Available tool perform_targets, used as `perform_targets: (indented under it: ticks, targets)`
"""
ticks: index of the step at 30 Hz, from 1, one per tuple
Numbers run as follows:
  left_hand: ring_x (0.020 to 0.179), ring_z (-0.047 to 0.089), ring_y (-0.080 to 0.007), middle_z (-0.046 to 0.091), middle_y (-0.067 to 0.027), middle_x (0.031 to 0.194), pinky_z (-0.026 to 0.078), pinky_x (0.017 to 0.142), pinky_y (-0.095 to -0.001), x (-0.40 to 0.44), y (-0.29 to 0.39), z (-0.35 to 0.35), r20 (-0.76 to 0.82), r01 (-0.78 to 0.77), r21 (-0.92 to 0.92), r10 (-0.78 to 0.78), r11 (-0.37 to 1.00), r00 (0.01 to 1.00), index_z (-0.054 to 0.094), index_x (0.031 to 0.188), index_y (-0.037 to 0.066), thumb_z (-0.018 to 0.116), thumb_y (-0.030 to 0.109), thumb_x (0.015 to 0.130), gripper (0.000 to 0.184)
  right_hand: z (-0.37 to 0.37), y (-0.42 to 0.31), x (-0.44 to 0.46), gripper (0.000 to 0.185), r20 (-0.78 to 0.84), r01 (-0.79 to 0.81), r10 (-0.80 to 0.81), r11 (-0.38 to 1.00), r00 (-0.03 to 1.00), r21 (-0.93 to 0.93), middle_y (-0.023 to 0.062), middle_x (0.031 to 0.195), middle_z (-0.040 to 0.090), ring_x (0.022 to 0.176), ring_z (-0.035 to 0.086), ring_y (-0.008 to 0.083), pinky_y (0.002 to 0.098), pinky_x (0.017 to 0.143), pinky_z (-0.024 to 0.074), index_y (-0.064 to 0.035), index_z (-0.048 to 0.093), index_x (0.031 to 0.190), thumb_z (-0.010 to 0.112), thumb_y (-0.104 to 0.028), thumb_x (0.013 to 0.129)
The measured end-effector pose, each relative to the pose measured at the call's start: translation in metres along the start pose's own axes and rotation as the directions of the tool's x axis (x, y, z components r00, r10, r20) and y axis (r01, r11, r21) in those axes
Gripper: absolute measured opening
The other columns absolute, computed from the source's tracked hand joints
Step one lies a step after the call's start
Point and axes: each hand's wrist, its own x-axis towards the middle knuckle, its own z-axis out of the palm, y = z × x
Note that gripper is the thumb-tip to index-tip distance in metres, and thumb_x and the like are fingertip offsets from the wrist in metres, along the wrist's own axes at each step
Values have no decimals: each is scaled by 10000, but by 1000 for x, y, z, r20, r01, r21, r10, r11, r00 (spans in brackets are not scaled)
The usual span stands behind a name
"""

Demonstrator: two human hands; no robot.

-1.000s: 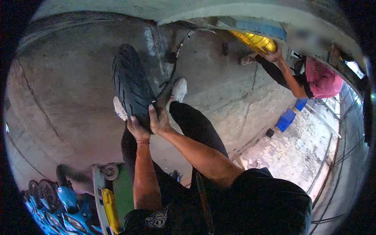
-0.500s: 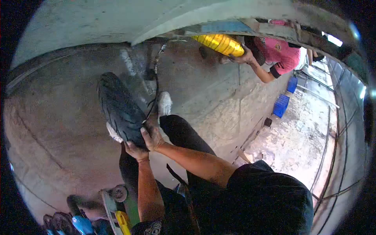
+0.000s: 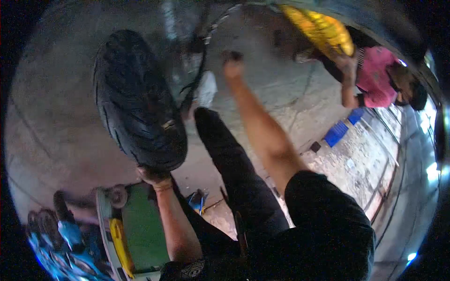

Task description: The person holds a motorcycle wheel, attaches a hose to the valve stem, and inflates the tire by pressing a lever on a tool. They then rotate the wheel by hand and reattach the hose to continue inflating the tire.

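A large black treaded tire (image 3: 136, 98) is lifted and tilted at left of centre. My left hand (image 3: 154, 178) grips its lower end, with the fingers partly hidden under the rubber. Away from the tire, my right hand (image 3: 233, 68) is stretched forward over the floor. It is blurred and looks closed, with something small and dark at the fingers that I cannot make out. Between tire and right hand, a dark hose (image 3: 202, 68) runs down near my white shoe (image 3: 206, 89).
A person in a pink shirt (image 3: 377, 77) holds a yellow wrapped object (image 3: 321, 30) at upper right. Blue crates (image 3: 335, 134) stand along the pale ground. At lower left are a green panel (image 3: 143, 225), a yellow part (image 3: 121, 243) and blue motorbikes (image 3: 72, 234).
My right hand has left the tire and moved forward and right. The tire now appears larger and higher, with only my left hand on it. The head view has also shifted.
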Motion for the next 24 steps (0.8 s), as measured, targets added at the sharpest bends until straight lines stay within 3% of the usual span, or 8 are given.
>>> perform_targets:
  ticks: [1, 3, 4, 5, 7, 16, 18, 24]
  targets:
    - [1256, 383, -354, 366, -106, 1419, 337, 1022, -561, -7, 7, -2, 79, 179, -194, -166, 965, 983, 357, 1379, 133, 450, 572, 844, 698, 6, 3, 30, 389, -126, -116, 165, 939, 978, 323, 192, 962, 628, 895, 592, 345, 430, 773, 461, 13, 607, 1047, 552, -330, 872]
    - [1273, 359, -367, 346, -113, 1431, 309, 1048, -550, -17, 2, -16, 211, 148, -254, -95, 956, 973, 337, 1391, 122, 538, 533, 799, 748, 74, 71, 89, 535, -52, 418, -443, 874, 895, -248, 193, 1119, 594, 1067, 541, 354, 439, 830, 469, 10, 526, 1200, 570, -396, 855]
    - [1291, 336, -380, 326, -120, 1442, 282, 1073, -540, -18, 0, -24, 359, 163, -318, -41, 934, 933, 318, 1404, 111, 626, 494, 754, 814, 132, 102, 168, 557, 469, 232, -395, 900, 790, 368, 192, 1140, 587, 1094, 529, 347, 440, 874, 448, -10, 492, 1246, 580, -389, 849]
    - [1291, 336, -380, 326, -120, 1442, 282, 1073, -540, -18, -3, -30, 335, 141, -313, -30, 939, 942, 318, 1404, 111, 626, 494, 754, 814, 189, 134, 243, 586, 857, -402, -235, 805, 459, 436, 190, 1160, 581, 1120, 517, 340, 441, 919, 426, -30, 458, 1292, 589, -383, 842]
    - [1294, 322, -399, 311, -129, 1448, 262, 1075, -561, -18, -13, -44, 266, 66, -271, 8, 960, 964, 300, 1413, 118, 635, 519, 734, 857, 174, 107, 223, 622, 467, 557, -405, 791, 786, -252, 176, 1224, 552, 1180, 465, 288, 417, 926, 419, -35, 452, 1306, 612, -394, 825]
    - [1298, 305, -420, 260, -121, 1470, 253, 1067, -588, -7, 15, -59, 94, -169, -122, 181, 978, 979, 255, 1432, 145, 678, 527, 700, 927, 20, -3, 114, 605, 342, 100, -250, 911, 906, 401, 135, 1176, 586, 1096, 517, 270, 397, 862, 450, 4, 525, 1213, 618, -443, 816]
    - [1297, 306, -417, 251, -114, 1474, 259, 1064, -587, 1, 21, -49, 79, -210, -110, 219, 971, 973, 250, 1433, 151, 688, 517, 699, 930, 1, 2, 102, 504, 415, -288, 54, 800, 908, 527, 111, 1026, 634, 881, 603, 258, 366, 721, 487, 31, 579, 1074, 670, -386, 805]
    - [1297, 309, -410, 224, -92, 1487, 279, 1055, -584, 12, 38, -26, 71, -316, -97, 323, 944, 944, 233, 1437, 168, 716, 487, 695, 941, 13, 41, 83, 323, 202, -231, 135, 776, 970, 587, 100, 846, 626, 679, 591, 187, 338, 656, 477, -5, 579, 952, 759, -182, 750]
